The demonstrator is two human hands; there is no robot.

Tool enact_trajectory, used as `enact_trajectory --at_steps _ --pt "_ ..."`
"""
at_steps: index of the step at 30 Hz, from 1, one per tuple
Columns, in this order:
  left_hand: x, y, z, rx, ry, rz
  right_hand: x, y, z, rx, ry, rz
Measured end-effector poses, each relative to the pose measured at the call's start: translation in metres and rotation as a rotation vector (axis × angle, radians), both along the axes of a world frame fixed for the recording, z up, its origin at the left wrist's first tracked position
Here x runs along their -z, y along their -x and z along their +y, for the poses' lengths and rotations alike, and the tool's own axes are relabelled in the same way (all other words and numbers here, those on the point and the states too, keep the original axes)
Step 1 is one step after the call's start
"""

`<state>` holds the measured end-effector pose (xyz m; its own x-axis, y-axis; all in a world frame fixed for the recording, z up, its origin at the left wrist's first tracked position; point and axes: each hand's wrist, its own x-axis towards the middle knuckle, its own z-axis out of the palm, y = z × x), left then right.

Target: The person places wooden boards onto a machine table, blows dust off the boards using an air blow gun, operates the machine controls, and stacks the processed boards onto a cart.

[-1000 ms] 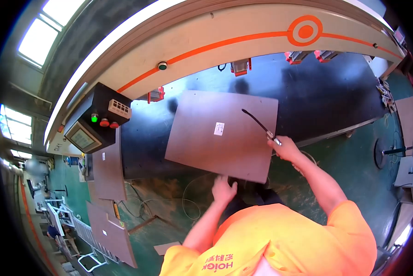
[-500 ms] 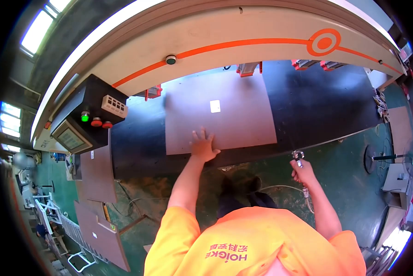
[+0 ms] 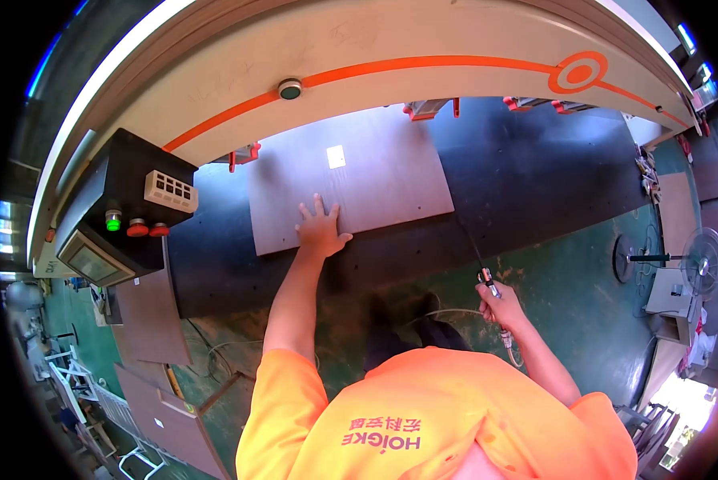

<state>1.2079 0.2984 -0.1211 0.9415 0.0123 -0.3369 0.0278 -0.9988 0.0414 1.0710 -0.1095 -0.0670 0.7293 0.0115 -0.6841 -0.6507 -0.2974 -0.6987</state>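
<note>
**Panel (image 3: 383,172) flat, air gun (image 3: 488,282) pointing 11 o'clock**

Head view: panel on black table (image 3: 535,184) at 12 o'clock, visible long edge 8:30–2:30. Left hand (image 3: 320,234) on it, fingers spread. Right hand (image 3: 500,306) fingers wrapped round air gun.

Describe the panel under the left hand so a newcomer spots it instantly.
Find the cream beam with the orange stripe, then the dark table below. On that table lies a flat brownish panel with a white label. Unlike the panels at lower left, it has the left hand spread on it.
</note>
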Motion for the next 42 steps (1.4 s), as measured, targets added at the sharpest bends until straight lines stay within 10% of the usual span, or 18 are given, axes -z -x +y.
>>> enact_trajectory --at_steps 16,18,22,26,30,34,42 --pt "0.009 -0.043 -0.015 0.230 -0.062 0.177 -0.010 0.014 0.003 0.103 0.129 0.089" --pt "0.005 -0.043 -0.016 0.233 -0.053 0.171 0.015 0.024 0.017 -0.319 0.306 -0.223" --pt "-0.003 -0.040 -0.017 0.217 -0.027 0.158 0.019 -0.005 0.039 0.027 0.063 0.082" --pt "0.003 -0.040 -0.012 0.237 -0.032 0.135 -0.021 -0.001 0.072 -0.408 -0.039 0.140" --pt "0.016 -0.034 -0.005 0.243 0.009 0.065 -0.041 -0.036 0.092 -0.022 -0.082 0.022" --pt "0.016 -0.037 -0.006 0.206 0.037 0.097 -0.075 -0.054 0.126 -0.456 -0.082 -0.053" --pt "0.012 -0.035 -0.010 0.117 0.077 0.079 -0.050 -0.020 0.107 -0.259 -0.149 0.043"
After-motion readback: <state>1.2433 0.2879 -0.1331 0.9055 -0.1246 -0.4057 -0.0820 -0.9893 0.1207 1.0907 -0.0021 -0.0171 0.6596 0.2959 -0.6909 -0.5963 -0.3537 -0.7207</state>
